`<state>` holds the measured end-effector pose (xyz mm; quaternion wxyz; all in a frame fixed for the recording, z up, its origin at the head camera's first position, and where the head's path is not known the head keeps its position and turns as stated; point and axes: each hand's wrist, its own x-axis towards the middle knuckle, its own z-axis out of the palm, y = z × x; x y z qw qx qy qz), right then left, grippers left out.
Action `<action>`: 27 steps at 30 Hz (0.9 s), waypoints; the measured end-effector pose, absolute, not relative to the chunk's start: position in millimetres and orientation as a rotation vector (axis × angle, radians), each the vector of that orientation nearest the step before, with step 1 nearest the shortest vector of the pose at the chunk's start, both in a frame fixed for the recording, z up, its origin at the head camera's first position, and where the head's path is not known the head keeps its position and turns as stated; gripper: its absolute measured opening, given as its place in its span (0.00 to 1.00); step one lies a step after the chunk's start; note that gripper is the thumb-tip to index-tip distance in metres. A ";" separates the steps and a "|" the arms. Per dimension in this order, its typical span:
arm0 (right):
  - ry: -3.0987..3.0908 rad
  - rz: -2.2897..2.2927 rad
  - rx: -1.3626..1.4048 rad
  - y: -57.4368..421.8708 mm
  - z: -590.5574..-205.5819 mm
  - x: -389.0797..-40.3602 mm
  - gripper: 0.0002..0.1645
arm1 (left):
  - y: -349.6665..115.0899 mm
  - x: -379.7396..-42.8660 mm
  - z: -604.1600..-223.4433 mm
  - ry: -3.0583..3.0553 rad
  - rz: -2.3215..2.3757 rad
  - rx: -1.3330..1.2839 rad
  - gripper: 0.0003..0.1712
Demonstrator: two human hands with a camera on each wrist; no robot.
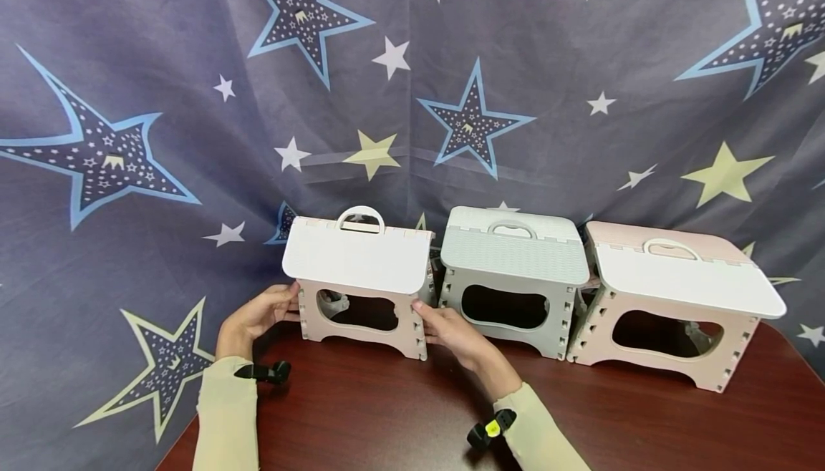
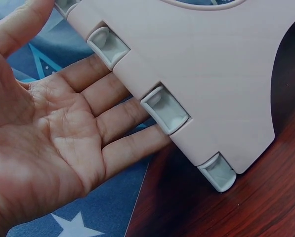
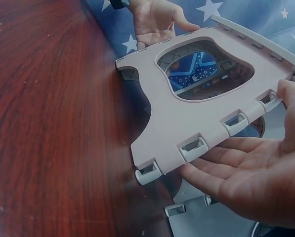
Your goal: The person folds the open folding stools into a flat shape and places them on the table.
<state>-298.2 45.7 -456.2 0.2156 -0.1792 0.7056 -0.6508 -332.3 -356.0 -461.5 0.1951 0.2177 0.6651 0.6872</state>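
Observation:
A pink folding step stool point(image 1: 359, 306) with a white top and a raised carrying handle stands unfolded on the dark red table, left of two others. At its left side is my left hand point(image 1: 261, 311), thumb at the front edge and fingers reaching behind the side in the left wrist view. On the opposite side my right hand point(image 1: 454, 335) holds the stool, its thumb on the front edge and its fingers against the side point(image 3: 226, 170). The tips of the left fingers point(image 2: 122, 118) are hidden behind the pink panel.
A grey-green folding stool point(image 1: 509, 299) stands close to the right of the held one. Farther right is another pink stool point(image 1: 670, 328) with a white front top panel. A star-patterned curtain point(image 1: 161, 263) hangs behind the table point(image 1: 387, 414).

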 end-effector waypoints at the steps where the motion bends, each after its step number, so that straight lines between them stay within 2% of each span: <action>1: 1.954 -1.805 -0.500 45.7 -456.3 -298.0 0.40 | -355.9 -331.9 -461.4 1.864 1.930 0.606 0.25; 27: 1.917 -1.817 -0.497 43.5 -453.9 -293.6 0.41 | -356.3 -330.3 -460.4 1.871 1.916 0.623 0.23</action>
